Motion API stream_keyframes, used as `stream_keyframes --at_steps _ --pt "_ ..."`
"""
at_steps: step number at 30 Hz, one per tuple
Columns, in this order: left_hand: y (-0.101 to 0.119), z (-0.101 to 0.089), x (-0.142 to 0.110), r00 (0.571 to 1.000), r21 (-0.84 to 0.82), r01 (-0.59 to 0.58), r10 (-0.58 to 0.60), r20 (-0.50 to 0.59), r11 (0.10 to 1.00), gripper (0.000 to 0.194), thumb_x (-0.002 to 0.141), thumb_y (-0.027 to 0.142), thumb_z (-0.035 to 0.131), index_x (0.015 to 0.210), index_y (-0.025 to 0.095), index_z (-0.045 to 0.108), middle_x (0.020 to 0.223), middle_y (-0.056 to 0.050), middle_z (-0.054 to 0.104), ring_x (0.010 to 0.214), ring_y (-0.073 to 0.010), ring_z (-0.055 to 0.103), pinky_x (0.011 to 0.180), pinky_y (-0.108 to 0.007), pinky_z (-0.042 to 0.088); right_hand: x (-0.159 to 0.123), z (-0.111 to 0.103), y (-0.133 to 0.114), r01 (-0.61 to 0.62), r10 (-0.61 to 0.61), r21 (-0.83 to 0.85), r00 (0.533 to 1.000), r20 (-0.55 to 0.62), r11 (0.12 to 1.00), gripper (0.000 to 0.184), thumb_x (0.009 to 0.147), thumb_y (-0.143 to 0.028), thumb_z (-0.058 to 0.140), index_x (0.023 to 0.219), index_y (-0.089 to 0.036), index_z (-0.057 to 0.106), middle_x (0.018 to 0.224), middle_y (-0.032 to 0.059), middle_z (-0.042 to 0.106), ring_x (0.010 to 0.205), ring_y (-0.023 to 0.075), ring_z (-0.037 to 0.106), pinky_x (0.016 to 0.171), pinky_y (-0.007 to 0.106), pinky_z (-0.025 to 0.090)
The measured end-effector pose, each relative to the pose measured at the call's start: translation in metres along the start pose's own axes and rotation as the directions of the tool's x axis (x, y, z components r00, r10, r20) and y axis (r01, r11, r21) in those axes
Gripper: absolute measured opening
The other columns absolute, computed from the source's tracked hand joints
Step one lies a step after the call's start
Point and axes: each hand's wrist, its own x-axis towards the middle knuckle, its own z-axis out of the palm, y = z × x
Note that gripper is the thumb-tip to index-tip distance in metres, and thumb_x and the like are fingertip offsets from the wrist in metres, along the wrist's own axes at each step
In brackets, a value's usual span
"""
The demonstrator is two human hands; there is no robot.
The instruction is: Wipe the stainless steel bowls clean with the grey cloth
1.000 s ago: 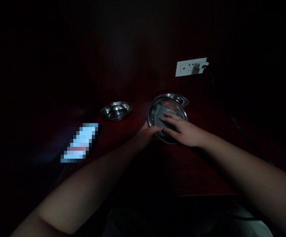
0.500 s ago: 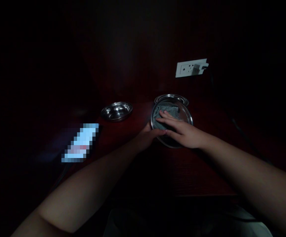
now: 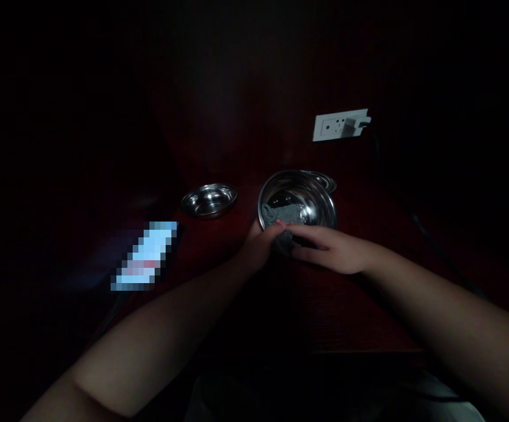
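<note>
In a dim scene, my left hand [image 3: 261, 243] grips the near left rim of a shiny steel bowl [image 3: 307, 196] that is tilted up toward me. My right hand [image 3: 329, 246] presses a grey cloth [image 3: 283, 214] against the bowl's near inner edge, with its fingers closed over the cloth. A second steel dish [image 3: 327, 180] peeks out just behind the held bowl.
Another steel dish [image 3: 209, 200] rests on the dark red table [image 3: 346, 299] to the left. A lit phone screen [image 3: 146, 255] lies further left. A white wall socket [image 3: 336, 125] with a plug and cable is behind on the right.
The bowl has tipped up toward me. My right hand with the cloth has slid from the middle of the bowl to its near edge.
</note>
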Motion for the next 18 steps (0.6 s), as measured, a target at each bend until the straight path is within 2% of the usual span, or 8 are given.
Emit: stream_keyframes --at_steps 2,4,10,15,18 --pt "0.0002 -0.0012 0.0014 0.998 0.02 -0.024 0.025 -0.064 1.0 0.035 0.068 0.028 0.066 0.099 0.013 0.062 0.105 -0.009 0.067 0.101 -0.0252 0.06 0.089 -0.038 0.045 0.0006 -0.0006 -0.0045 -0.004 0.003 0.021 0.999 0.034 1.0 0.049 0.082 -0.034 0.06 0.126 -0.017 0.049 0.12 0.0075 0.061 0.106 0.0212 0.059 0.095 0.038 0.046" --pt "0.0001 -0.0026 0.0031 0.995 0.022 -0.041 0.042 -0.086 0.999 0.038 0.068 0.027 0.066 0.103 0.014 0.061 0.106 -0.008 0.066 0.1 -0.0243 0.06 0.089 -0.037 0.045 0.0012 -0.0004 -0.0065 -0.033 0.033 0.021 0.999 0.036 0.999 0.049 0.077 -0.032 0.066 0.121 -0.016 0.052 0.111 0.0061 0.065 0.096 0.0201 0.062 0.087 0.034 0.05" --pt "-0.0013 -0.0051 0.0064 0.99 0.055 -0.058 0.064 -0.121 0.997 0.044 0.068 0.028 0.066 0.11 0.015 0.057 0.101 -0.007 0.067 0.093 -0.0227 0.062 0.086 -0.036 0.046 0.0025 0.001 -0.0041 -0.135 0.132 -0.058 0.99 -0.049 0.989 0.033 0.075 -0.027 0.065 0.107 -0.019 0.06 0.096 0.0026 0.068 0.083 0.0189 0.063 0.076 0.032 0.051" --pt "-0.0009 -0.0068 0.0068 0.993 0.084 -0.064 0.072 -0.094 0.994 0.042 0.069 0.028 0.066 0.107 0.015 0.059 0.108 -0.008 0.066 0.098 -0.0233 0.06 0.087 -0.035 0.045 0.0034 -0.0003 -0.0031 -0.129 0.116 -0.14 0.988 -0.097 0.982 0.014 0.081 -0.024 0.056 0.092 -0.018 0.064 0.081 0.0015 0.067 0.072 0.0166 0.06 0.068 0.03 0.048" --pt "0.0013 -0.0069 0.0073 0.994 0.076 -0.061 0.068 -0.091 0.995 0.044 0.069 0.031 0.066 0.109 0.015 0.059 0.107 -0.008 0.066 0.1 -0.0243 0.06 0.087 -0.036 0.046 0.0037 -0.0007 -0.0022 -0.151 0.132 -0.19 0.985 -0.11 0.97 0.013 0.085 -0.022 0.05 0.082 -0.017 0.061 0.073 0.0015 0.062 0.066 0.0156 0.057 0.063 0.029 0.046"
